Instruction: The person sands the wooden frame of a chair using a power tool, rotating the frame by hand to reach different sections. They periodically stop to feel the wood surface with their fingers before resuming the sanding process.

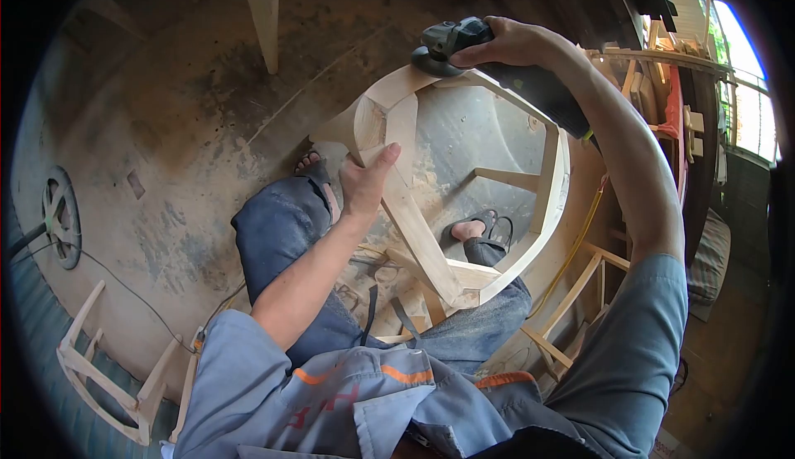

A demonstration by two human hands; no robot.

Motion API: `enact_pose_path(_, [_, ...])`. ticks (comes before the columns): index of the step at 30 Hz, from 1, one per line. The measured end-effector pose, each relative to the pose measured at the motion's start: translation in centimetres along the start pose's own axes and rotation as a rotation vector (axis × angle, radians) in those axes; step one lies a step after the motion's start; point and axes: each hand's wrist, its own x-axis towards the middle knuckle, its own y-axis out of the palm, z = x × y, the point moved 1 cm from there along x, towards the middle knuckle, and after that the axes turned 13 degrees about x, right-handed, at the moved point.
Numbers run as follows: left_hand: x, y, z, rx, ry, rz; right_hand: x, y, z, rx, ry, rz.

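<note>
Watching a wooden chair frame [421, 241]: left grip [368, 179] clamped on it, right grip [507, 43] clutching an angle grinder [450, 38] at its far edge.

beside the right fingers [472, 56], the forearm [625, 123] covers part of the grinder [534, 86]. most of the left fingers [387, 157] are hidden by the wooden frame [421, 245]; beyond them, the upper edge crops a pale chair [262, 16].

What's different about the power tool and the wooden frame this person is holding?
The tool is mostly dark, while the frame is pale wood. The tool has a solid body with a round disc; the frame is larger, its joined bars surrounding an open middle. The right hand grips the tool, the left hand the frame. Both are held above the floor.
</note>
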Motion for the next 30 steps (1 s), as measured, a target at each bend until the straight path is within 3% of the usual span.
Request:
enact_pose_path(5, [0.2, 0.4, 0.3, -0.044, 0.026, -0.027, 2.4, -2.6, -6.4, 0.035, 0.097, -0.056])
enact_pose_path(14, [0.3, 0.3, 0.5, -0.05, 0.029, -0.025, 0.8, -5.9, -11.7, 0.249, 0.364, 0.013])
enact_pose_path(20, [1.3, -0.4, 2.6, -0.005, 0.045, -0.043, -0.3, -5.8, -17.5, 0.532, 0.451, 0.031])
enact_pose_path(30, [1.1, -0.2, 1.9, 0.016, 0.04, -0.063, -4.6, -4.4, -26.3, 0.753, 0.638, 0.005])
